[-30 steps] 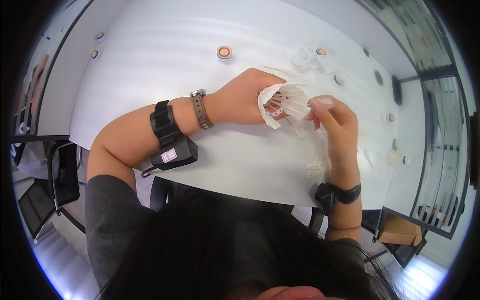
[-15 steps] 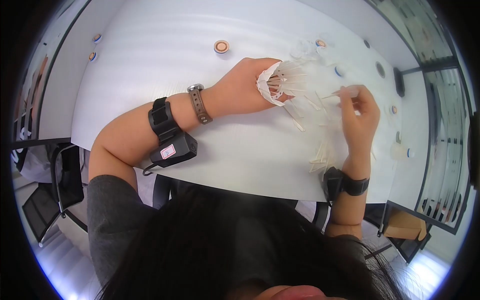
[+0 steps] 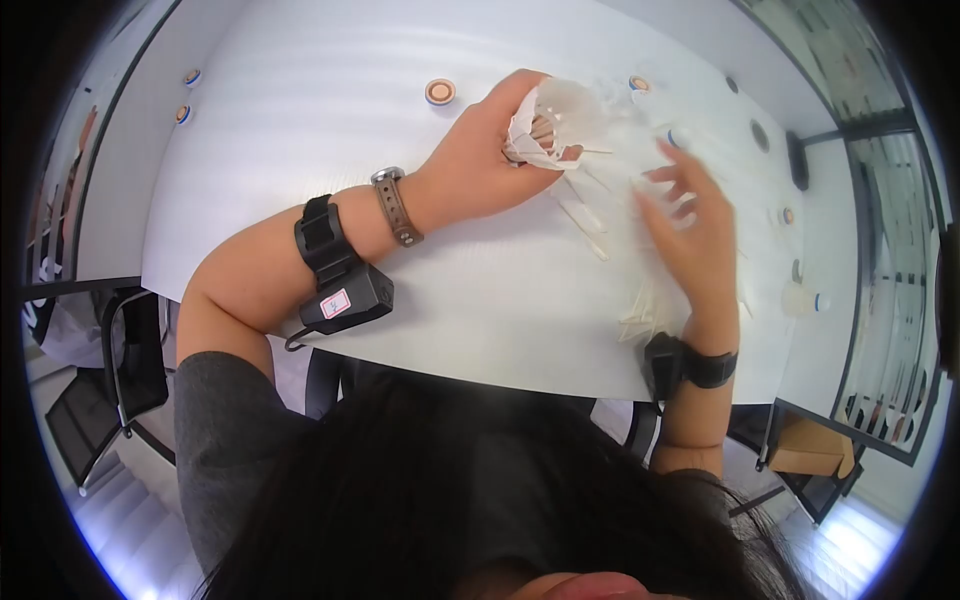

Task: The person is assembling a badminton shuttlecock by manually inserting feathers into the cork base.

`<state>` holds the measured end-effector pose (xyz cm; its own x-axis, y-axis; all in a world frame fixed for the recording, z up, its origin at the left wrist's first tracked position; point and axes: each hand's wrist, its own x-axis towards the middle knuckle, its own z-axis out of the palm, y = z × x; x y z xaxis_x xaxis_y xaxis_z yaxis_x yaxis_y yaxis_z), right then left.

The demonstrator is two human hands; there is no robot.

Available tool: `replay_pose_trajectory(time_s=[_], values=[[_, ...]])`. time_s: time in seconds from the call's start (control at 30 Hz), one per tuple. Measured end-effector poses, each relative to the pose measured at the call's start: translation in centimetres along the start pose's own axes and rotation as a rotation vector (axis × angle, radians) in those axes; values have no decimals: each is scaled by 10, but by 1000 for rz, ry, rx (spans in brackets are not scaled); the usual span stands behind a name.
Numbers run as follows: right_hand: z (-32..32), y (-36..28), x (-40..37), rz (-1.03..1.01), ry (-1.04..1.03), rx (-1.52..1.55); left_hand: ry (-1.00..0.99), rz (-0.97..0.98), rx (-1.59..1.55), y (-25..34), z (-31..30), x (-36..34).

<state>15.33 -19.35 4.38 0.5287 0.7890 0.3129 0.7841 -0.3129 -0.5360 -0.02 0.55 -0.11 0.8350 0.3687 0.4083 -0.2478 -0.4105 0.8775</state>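
My left hand (image 3: 505, 150) is closed around a translucent plastic cup (image 3: 572, 108) with a ragged white rim, tilted on its side. Several thin wooden sticks (image 3: 543, 132) show inside its mouth. To the right, my right hand (image 3: 690, 215) hovers over the table with its fingers apart, slightly blurred, and I see nothing in it. Loose toothpick-like sticks (image 3: 582, 222) lie between the two hands. Another small pile of sticks (image 3: 640, 315) rests just left of my right wrist.
The white table (image 3: 480, 290) carries a small round brown-topped container (image 3: 440, 93) beyond my left hand. Similar containers (image 3: 639, 84) stand near its far edge and sides. A small clear bottle with a blue cap (image 3: 806, 300) lies at the right. An open cardboard box (image 3: 808, 447) is below the table.
My left hand has moved slightly up and left, and the cup has turned in it. My right hand has shifted left and opened from a pinch; the thing it pinched is gone from it.
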Motion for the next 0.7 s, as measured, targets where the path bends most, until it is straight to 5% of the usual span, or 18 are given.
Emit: replay_pose_trajectory(time_s=[0.03, 0.13, 0.37, 0.7], values=[[2, -5, -3, -19, -134, -58, 40, 12, -42, -2, 1, -1], [11, -7, -5, -74, -96, -161, 112, 28, -70, -2, 1, -2], [2, -4, -1, 236, -215, 65, 154, -23, -137, -5, 3, -1], [9, 1, -3, 113, -132, 152, 78, -45, -158, -3, 1, -3]])
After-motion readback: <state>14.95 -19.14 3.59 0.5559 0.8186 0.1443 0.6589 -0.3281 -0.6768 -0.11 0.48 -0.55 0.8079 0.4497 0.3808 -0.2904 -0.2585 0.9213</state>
